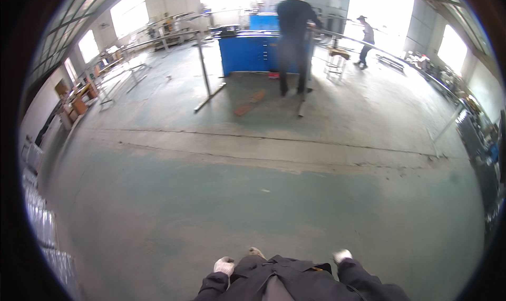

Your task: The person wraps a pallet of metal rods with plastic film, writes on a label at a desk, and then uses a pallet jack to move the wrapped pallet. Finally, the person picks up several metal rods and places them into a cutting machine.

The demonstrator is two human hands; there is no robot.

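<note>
My left hand (pixel 224 266), in a white work glove, hangs beside my dark jacket (pixel 287 267) at the lower edge of the head view. My right hand (pixel 342 256), gloved in white too, is out on the other side, away from my body. No object shows in either hand, and neither touches anything around it. Both gloves look small and rounded, and their fingers do not show clearly. A pale shoe tip (pixel 256 252) shows just in front of the jacket.
Green-grey floor (pixel 253 206) with long cracks lies ahead. Farther off, a person in dark clothes (pixel 296 37) stands at a blue workbench (pixel 247 53) with metal stands. Another person (pixel 366 40) is at the back right. Wrapped bundles (pixel 42 222) line the left, dark stacked profiles (pixel 477 159) the right.
</note>
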